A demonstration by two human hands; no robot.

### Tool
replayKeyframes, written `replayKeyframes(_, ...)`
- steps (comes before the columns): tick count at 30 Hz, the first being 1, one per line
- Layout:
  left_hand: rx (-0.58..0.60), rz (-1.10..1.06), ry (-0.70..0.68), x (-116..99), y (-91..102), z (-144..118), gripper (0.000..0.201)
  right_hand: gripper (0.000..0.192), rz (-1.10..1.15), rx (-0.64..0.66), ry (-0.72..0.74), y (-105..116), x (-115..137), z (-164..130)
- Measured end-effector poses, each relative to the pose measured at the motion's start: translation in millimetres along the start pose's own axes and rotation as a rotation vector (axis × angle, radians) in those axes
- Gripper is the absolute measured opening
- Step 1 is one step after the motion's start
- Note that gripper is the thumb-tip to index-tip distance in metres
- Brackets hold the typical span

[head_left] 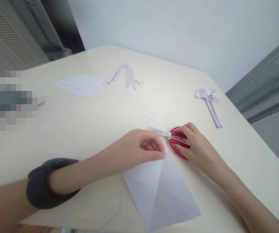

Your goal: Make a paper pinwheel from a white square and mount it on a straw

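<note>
A creased white sheet of paper (161,197) lies near the table's front edge, with fold lines crossing at its middle. My left hand (141,147) pinches its far corner between thumb and fingertips. Just to the right, my right hand (190,142) grips scissors (167,134) by their red handles, fingers in the loops. The blades point left and stand slightly apart, past my left fingertips and off the paper. Thin paper strips (162,122) lie just beyond the blades.
A stack of white paper (81,84) lies at the back left, beside several rolled paper tubes (128,75) and small tan bands (138,83). Paper pinwheels (208,94) on paper sticks lie at the right. A blurred object (8,100) is at the left edge. A wall (166,32) rises behind the table.
</note>
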State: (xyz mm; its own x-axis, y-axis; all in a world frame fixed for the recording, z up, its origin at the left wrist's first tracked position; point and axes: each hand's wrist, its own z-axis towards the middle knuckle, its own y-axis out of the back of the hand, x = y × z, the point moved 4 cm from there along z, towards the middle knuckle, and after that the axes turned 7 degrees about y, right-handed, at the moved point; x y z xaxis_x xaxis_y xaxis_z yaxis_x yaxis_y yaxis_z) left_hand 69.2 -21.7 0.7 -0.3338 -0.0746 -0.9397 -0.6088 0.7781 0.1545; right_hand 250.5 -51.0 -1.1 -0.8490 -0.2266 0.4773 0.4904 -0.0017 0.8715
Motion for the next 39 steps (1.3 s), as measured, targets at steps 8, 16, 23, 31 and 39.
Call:
replayKeyframes(8, -0.027, 0.022, 0.031, 1.2, 2.0, 1.1, 0.016, 0.023, -0.033, 0.053, 0.049, -0.7, 5.1, 0.0)
replayKeyframes(16, -0.081, 0.044, 0.064, 8.7, 3.4, 4.1, 0.014, 0.014, 0.045, -0.077, 0.134, 16.9, 31.2, -10.3)
replayKeyframes(23, -0.015, -0.054, 0.034, 13.0, -3.0, 7.5, 0.009, 0.012, 0.087, -0.035, 0.35, -1.9, 54.1, -17.7)
replayKeyframes(31, 0.001, -0.131, 0.12, 16.5, -4.9, 6.0, 0.018, 0.009, 0.085, -0.077, 0.28, -9.1, 46.9, -15.5)
replayKeyframes(39, -0.049, -0.028, 0.087, 11.5, -1.7, 5.4, 0.023, 0.006, 0.067, -0.15, 0.281, -3.6, 46.3, -17.5)
